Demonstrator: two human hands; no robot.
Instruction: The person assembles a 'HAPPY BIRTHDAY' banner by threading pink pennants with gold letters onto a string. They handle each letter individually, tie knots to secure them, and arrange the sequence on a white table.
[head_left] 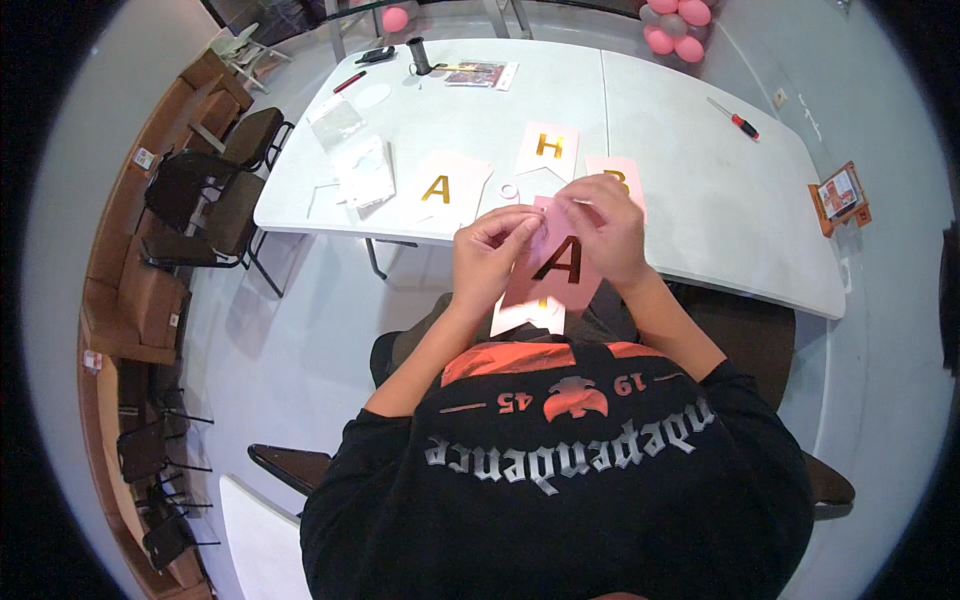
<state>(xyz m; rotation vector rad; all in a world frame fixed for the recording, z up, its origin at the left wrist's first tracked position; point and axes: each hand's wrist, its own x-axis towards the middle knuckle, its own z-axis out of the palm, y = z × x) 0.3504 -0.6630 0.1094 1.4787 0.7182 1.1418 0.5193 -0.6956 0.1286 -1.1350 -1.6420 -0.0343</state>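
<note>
A pink banner card (522, 290) with a shiny gold letter is held up in front of me at the table's near edge. My left hand (492, 252) pinches its upper left corner between thumb and fingers. By the card's top edge, my right hand (608, 228) is closed with its fingertips together; whatever they grip is too small to make out. A paler card (520, 318) with a notched end hangs below, partly hidden. Just beyond my hands lie a small white ring-shaped roll (509, 191) and more letter cards, one (547, 148) straight ahead, one (455, 190) to the left, another (625, 172) partly behind my right hand.
The white table (700, 200) also carries clear plastic packaging (365, 170), a red pen (350, 82), a dark spool (418, 57), a flat packet (482, 75) and a screwdriver (742, 125). A small framed stand (840, 195) is at the right. Chairs (215, 215) stand left.
</note>
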